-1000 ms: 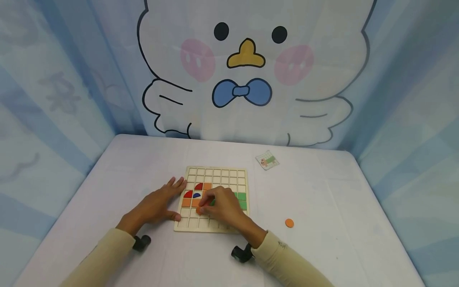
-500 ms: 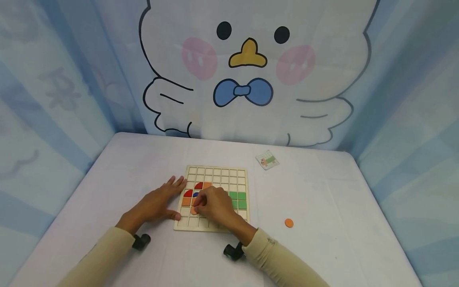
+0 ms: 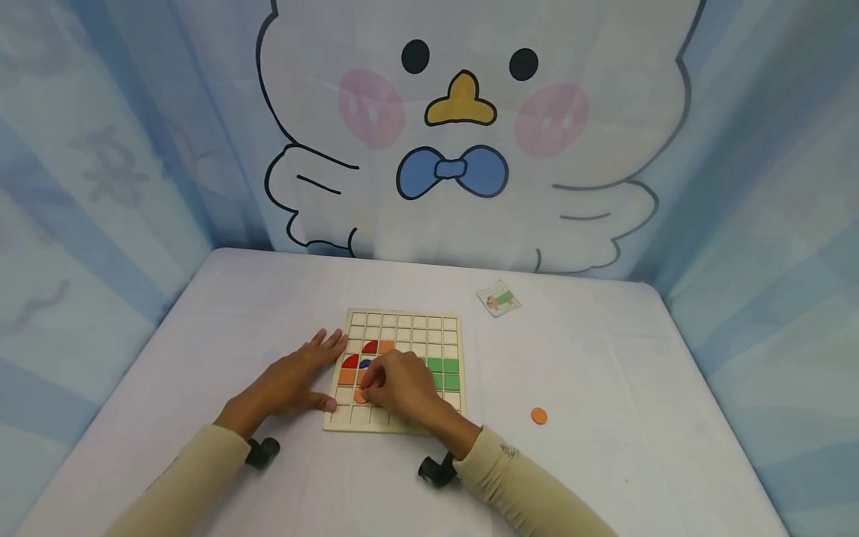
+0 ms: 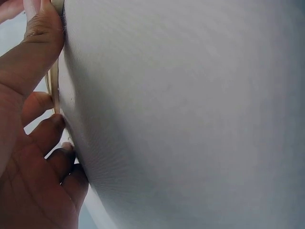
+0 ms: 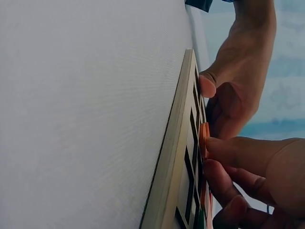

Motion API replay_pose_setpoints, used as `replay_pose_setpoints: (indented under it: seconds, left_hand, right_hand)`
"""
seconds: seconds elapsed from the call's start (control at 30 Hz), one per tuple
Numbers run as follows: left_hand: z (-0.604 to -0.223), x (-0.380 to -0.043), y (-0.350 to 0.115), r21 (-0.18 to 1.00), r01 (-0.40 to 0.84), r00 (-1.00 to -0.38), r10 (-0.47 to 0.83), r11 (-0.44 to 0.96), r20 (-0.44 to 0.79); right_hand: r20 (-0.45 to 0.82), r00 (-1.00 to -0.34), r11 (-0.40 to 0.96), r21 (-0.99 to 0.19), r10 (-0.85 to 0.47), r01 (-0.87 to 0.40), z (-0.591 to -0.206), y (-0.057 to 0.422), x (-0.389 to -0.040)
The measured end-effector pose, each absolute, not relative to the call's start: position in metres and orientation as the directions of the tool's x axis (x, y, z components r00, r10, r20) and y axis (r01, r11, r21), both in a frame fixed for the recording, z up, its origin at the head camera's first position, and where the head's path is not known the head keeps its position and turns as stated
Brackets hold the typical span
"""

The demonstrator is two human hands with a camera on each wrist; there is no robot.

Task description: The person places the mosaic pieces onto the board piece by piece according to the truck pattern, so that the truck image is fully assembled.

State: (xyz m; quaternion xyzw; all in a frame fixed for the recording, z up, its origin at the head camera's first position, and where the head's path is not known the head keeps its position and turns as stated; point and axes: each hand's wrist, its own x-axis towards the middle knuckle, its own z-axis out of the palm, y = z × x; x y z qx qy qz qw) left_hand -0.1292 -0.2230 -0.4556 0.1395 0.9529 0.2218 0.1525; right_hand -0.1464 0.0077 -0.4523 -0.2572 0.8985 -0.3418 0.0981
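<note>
A square wooden grid board lies flat on the white table. My left hand rests along its left edge with the fingers spread, thumb and fingertips at the rim in the left wrist view. Over the board, my right hand pinches an orange disc between thumb and fingers. The right wrist view has this orange disc on edge, right at the grid surface. Red quarter-round pieces, orange squares, a blue piece and green pieces sit in cells. The right hand hides the board's middle.
A second orange disc lies on the table right of the board. A small printed card with a coloured grid lies behind the board, to its right. A curtain with a cartoon bird hangs at the table's back edge.
My right hand has shifted slightly left over the board with the orange disc, now at a cell below the orange squares. My left hand has stayed at the board's edge.
</note>
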Motion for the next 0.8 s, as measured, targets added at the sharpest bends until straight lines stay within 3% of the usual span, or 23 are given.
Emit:
replay_pose_setpoints:
  seconds: [0.43,0.8]
  left_hand:
    - [-0.454,-0.128,-0.22,0.454,0.18,-0.916,0.317,0.873,-0.246]
    - [-0.454,-0.129,-0.219,0.445,0.166,-0.919,0.302,0.88,-0.254]
  right_hand:
    - [-0.01,-0.89,0.636,-0.703,-0.456,-0.318,-0.438,0.05,-0.141]
    - [-0.042,-0.954,0.696,-0.693,-0.296,-0.186,-0.432,0.111,-0.137]
